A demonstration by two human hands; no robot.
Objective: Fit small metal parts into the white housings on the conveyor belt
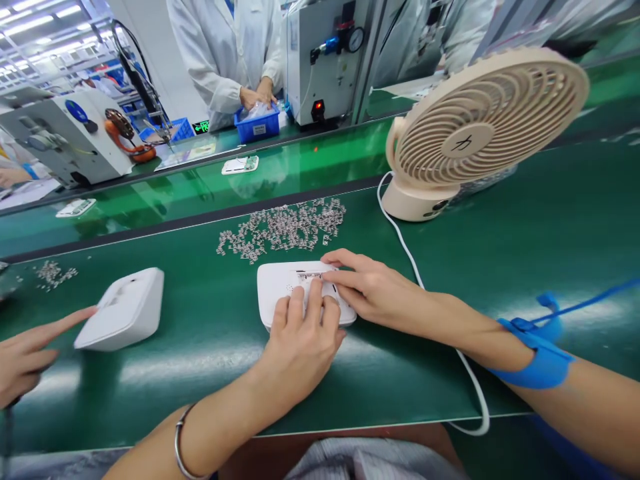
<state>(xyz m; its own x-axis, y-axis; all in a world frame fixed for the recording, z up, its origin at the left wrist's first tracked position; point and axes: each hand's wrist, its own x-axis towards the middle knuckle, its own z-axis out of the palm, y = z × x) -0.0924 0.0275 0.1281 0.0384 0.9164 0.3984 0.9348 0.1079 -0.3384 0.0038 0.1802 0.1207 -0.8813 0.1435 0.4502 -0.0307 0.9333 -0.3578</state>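
**Bracelet [178, 440] lower left, white casing [277, 283] at centre**

The left hand [303, 340] rests fingertips on top; the right hand [371, 287] touches beside the slot [309, 274] (whether either grips, I cannot tell). Seemingly a fitting step; the next move calls for steady pressure.

My left forearm [220, 417] slants up from the near left, and at its end my left hand [303, 343] lies back upward, its fingers [314, 303] bent side by side toward the far side. My right forearm [450, 327] reaches in from the near right, and my right hand [367, 283] points its fingers left, their tips just beside the left hand's.
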